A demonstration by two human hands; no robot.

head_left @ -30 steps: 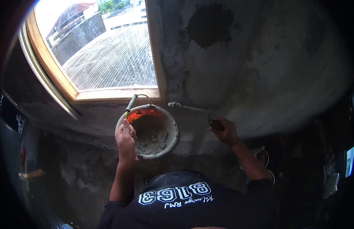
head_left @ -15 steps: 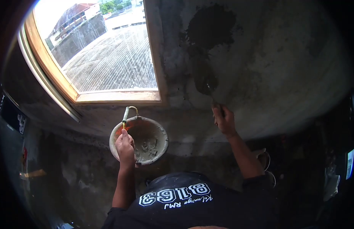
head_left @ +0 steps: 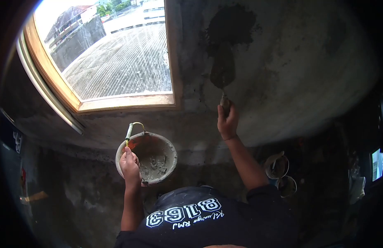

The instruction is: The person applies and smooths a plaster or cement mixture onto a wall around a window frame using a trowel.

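We face a grey plastered wall (head_left: pixel 307 74), rough and stained, with a wood-framed window (head_left: pixel 117 101) to the left that looks out on a ribbed roof. High on the wall sits a dark patch of wet mortar (head_left: pixel 232 25). Below the window corner we hold a round bucket (head_left: pixel 166 144) by its near rim, our left hand (head_left: pixel 129 165) closed on the edge; grey mortar clumps lie in the bottom, the inner wall shows orange, and the bail handle stands up at the far rim. Our right hand (head_left: pixel 227 120) is raised and wrapped around the handle of a trowel (head_left: pixel 223 68), whose loaded blade lies against the wall just under the dark patch, touching its lower edge.
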